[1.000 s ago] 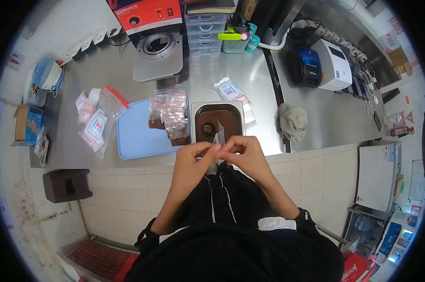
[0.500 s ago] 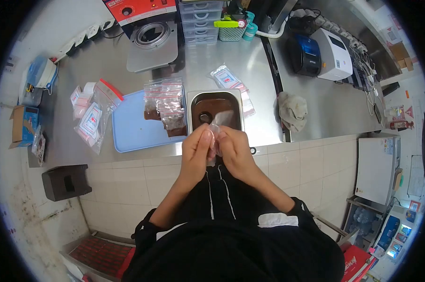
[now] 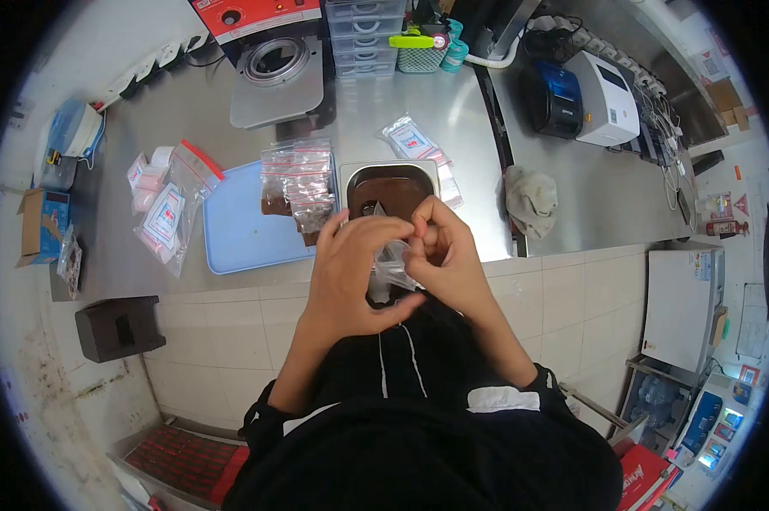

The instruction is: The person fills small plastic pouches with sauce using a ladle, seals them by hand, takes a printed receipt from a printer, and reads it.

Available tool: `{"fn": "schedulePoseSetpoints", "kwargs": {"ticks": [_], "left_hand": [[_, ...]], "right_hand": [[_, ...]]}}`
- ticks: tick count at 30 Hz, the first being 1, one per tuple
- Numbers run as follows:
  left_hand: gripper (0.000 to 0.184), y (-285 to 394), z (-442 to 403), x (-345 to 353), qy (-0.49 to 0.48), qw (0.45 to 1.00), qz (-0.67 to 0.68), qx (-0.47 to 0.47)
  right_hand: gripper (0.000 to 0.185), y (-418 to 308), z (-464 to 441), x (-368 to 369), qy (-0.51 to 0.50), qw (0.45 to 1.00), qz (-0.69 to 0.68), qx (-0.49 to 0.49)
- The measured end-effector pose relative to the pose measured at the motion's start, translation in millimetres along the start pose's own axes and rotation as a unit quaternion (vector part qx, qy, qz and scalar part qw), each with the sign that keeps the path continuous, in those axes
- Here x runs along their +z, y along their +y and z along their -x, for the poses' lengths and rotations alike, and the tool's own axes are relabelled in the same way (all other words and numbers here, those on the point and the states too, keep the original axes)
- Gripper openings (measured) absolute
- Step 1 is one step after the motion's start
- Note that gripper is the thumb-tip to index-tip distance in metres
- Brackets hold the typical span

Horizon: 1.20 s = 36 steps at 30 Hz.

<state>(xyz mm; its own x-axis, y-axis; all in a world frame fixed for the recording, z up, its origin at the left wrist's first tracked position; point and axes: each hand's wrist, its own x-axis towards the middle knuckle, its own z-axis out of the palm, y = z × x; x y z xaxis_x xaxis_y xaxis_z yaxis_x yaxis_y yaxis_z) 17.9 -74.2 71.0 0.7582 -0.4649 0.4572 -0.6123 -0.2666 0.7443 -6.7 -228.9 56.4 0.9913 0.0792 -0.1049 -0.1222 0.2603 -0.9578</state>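
Note:
My right hand (image 3: 449,262) pinches a clear plastic bag (image 3: 393,266) between thumb and fingers. Beside it, my left hand (image 3: 350,274) is open, thumb spread away from curved fingers around the bag's other side; whether a fingertip touches the plastic is hard to tell. Both hands are over the counter's front edge, just before a steel pan (image 3: 344,177) of brown powder or paste (image 3: 393,186). Inside the pan, something like a spoon is partly hidden by my hands. Several filled zip bags (image 3: 303,179) overlap on a blue tray (image 3: 240,243) to the left.
Flat zip bags (image 3: 418,145) lie behind the pan. A larger red-edged bag (image 3: 199,170) with packets is at the left. A crumpled cloth (image 3: 531,201) rests right. At the back stand a red-fronted machine (image 3: 257,19), clear drawers (image 3: 363,43) and a white printer (image 3: 604,98).
My hands have moved apart from their close grip on the bag. My left hand has opened and spread its fingers, while my right still pinches the plastic.

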Motion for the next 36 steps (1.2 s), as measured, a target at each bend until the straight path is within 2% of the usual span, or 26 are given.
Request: {"fn": "schedulePoseSetpoints", "kwargs": {"ticks": [4,6,7,9,10,11,13,15,17,18,20,21,24,28,30,31,33,34,36], "left_hand": [[0.061,-20.3,7.6,9.0,0.009,0.997,-0.080,-0.007],[0.058,-27.3,13.0,6.0,0.008,0.995,-0.100,-0.020],[0.058,-32.0,17.7,5.0,0.008,0.995,-0.100,-0.020],[0.056,-44.4,29.5,3.3,0.091,0.988,-0.050,-0.113],[0.057,-52.6,35.7,3.0,0.139,0.979,0.021,-0.146],[0.057,-57.3,40.2,2.0,0.139,0.979,0.021,-0.146],[0.060,-61.6,46.8,-1.4,0.195,0.963,0.007,-0.184],[0.064,-60.7,48.9,-5.4,0.193,0.962,-0.012,-0.193],[0.068,-57.8,50.1,-8.1,0.191,0.960,-0.032,-0.204],[0.070,-56.1,49.8,-8.8,0.195,0.958,-0.035,-0.208],[0.072,-56.9,50.6,-8.9,0.198,0.956,-0.037,-0.211],[0.074,-60.3,51.4,-7.5,0.217,0.955,-0.016,-0.203],[0.072,-65.1,54.7,-7.5,0.225,0.953,-0.008,-0.202],[0.068,-65.7,58.4,-9.7,0.203,0.950,-0.067,-0.226],[0.067,-58.8,56.6,-11.7,0.196,0.946,-0.104,-0.235],[0.066,-56.5,55.8,-12.5,0.188,0.941,-0.140,-0.244],[0.065,-57.4,55.9,-14.3,0.180,0.939,-0.180,-0.232],[0.065,-58.2,55.9,-15.0,0.171,0.935,-0.219,-0.219],[0.065,-62.6,57.7,-15.3,0.172,0.936,-0.202,-0.231]], "right_hand": [[0.030,-0.8,1.1,-1.0,-0.029,0.999,0.026,-0.007],[0.025,-8.8,-0.4,3.1,-0.022,0.995,-0.082,0.045],[0.025,-4.4,-2.1,-2.5,-0.022,0.995,-0.083,0.045],[0.016,11.5,-5.4,-23.3,0.053,0.987,0.147,-0.027],[0.012,14.0,-4.4,-29.7,0.079,0.938,0.337,-0.022],[0.012,26.8,-2.1,-38.0,0.079,0.938,0.338,-0.021],[0.013,59.7,4.9,-48.6,0.078,0.798,0.594,-0.058],[0.016,72.8,8.6,-46.6,0.082,0.798,0.596,-0.032],[0.011,76.8,8.7,-43.0,0.097,0.764,0.638,-0.014],[0.011,72.9,7.3,-40.3,0.094,0.764,0.638,-0.015],[0.012,60.7,3.5,-36.0,0.136,0.704,0.697,-0.015],[0.012,61.0,1.7,-39.1,0.137,0.704,0.697,-0.015],[0.019,65.9,-2.9,-54.0,0.104,0.659,0.735,-0.124],[0.017,67.3,1.5,-59.9,0.040,0.681,0.718,-0.143],[0.011,66.2,8.0,-62.3,0.036,0.751,0.655,-0.079],[0.011,65.0,10.8,-63.6,0.036,0.750,0.655,-0.080],[0.012,62.4,16.9,-66.0,0.050,0.804,0.592,0.001],[0.012,64.7,19.4,-67.9,0.051,0.804,0.593,0.001],[0.013,76.2,23.6,-73.9,0.097,0.901,0.409,0.103]]}}
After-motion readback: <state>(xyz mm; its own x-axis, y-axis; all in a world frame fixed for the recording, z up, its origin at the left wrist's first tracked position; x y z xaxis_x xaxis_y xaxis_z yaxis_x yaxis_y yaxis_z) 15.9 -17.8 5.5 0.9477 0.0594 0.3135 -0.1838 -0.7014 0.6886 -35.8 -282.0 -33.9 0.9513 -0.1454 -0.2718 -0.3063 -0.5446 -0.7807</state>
